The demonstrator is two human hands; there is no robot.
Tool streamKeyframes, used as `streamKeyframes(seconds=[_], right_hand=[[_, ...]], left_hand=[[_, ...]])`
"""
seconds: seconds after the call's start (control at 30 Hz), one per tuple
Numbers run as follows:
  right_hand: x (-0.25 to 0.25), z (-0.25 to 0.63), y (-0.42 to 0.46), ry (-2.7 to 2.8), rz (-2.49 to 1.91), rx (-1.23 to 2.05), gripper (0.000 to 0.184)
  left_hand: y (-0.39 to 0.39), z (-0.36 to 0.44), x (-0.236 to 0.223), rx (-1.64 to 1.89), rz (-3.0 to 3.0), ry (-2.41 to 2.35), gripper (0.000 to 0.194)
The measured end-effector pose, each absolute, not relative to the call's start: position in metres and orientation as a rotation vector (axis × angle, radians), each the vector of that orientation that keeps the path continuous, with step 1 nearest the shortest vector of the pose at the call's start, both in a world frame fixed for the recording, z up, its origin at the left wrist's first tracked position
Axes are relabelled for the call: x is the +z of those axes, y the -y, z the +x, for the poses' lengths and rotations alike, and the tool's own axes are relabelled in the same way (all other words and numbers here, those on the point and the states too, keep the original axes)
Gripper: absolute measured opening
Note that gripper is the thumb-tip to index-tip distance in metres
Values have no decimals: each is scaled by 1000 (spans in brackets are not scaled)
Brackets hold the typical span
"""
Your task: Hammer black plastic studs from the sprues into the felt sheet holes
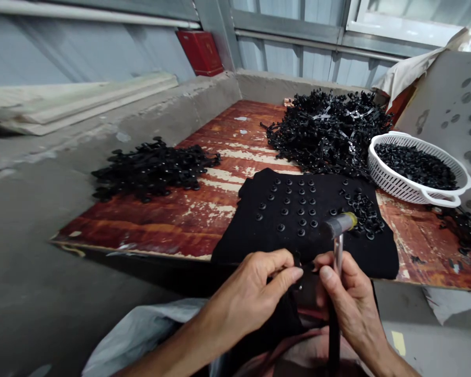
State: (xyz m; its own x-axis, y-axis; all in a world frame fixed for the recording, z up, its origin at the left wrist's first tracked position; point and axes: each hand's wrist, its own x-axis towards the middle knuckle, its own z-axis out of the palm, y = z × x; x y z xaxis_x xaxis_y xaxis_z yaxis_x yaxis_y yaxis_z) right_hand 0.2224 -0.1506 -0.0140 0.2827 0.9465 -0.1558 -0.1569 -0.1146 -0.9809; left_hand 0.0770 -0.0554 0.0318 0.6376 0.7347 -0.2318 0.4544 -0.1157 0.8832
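My left hand works at the near edge of a black cloth, its fingers closed in a narrow pinch on a small dark piece, too small to make out clearly. My right hand grips a hammer upright by its handle, the steel head raised just above the cloth and the yellow-tipped end pointing right. The two hands sit close together, just beside each other.

The cloth lies across the near edge of a worn, red-brown plywood board, with part of it drooping toward my lap. Rows of black studs stand on its surface, and a loose cluster of studs sits at its right side.

Beyond the cloth, a large heap of black plastic strips fills the far part of the board. A smaller black heap lies to the left. On the right, a white plastic basket holds black fasteners, its rim just beside the large heap. A grey sheet punched with round holes leans behind it, and a red box sits on the far-left concrete ledge against a corrugated wall.
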Motion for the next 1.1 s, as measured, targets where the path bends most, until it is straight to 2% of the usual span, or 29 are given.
streamKeyframes(seconds=[0.3, 1.1], right_hand=[[-18, 241, 176, 661, -1407, 1165, 41], [-19, 244, 178, 653, -1496, 1116, 48]], left_hand=[[30, 92, 24, 482, 1270, -1071, 39], [23, 100, 30, 431, 1231, -1203, 37]])
